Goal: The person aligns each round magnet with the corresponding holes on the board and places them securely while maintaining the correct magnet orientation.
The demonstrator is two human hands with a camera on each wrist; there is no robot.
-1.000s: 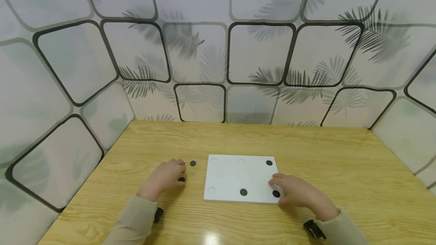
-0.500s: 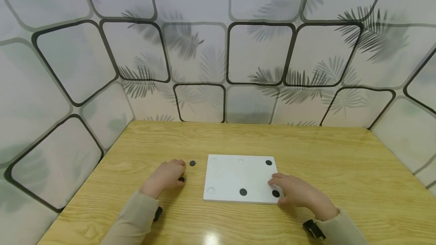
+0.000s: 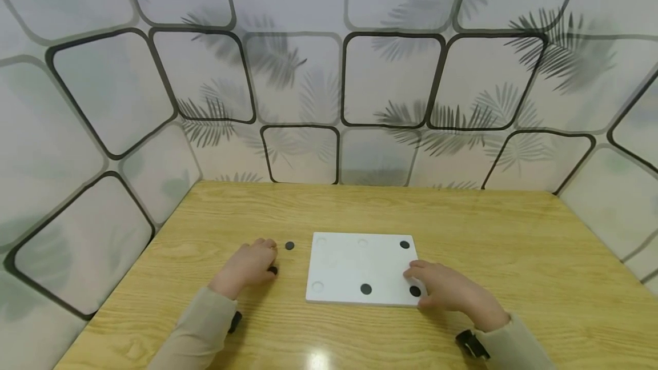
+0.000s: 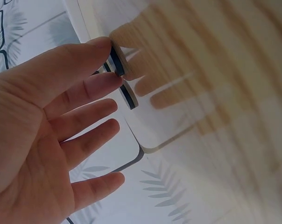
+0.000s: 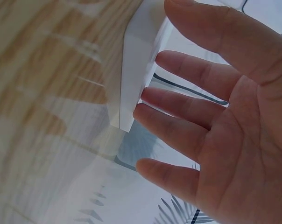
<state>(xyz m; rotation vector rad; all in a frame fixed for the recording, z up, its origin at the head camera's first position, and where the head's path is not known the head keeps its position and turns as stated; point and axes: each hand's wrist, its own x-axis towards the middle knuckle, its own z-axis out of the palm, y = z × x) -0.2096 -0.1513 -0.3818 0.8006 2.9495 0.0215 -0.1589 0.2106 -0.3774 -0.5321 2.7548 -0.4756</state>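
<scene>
On the table, my left hand (image 3: 247, 270) has its thumb and index fingertip at opposite edges of a small black disc (image 4: 116, 61), pinching it; its other fingers are spread. Just beyond lies a second black disc (image 3: 289, 245), flat on the wood. A white rectangular board (image 3: 344, 267) with round recesses lies to the right. Black discs sit at its far right corner (image 3: 404, 244), front middle (image 3: 365, 289) and front right corner (image 3: 414, 291). My right hand (image 3: 447, 289) rests at the board's right edge, fairly straight fingers touching it and the thumb by the front corner.
Shallow round recesses show at the board's front left (image 3: 317, 286), far left and far middle. The wooden table (image 3: 370, 210) meets patterned walls (image 3: 385, 84) at its back and sides. Each wrist wears a dark strap device (image 3: 472, 345).
</scene>
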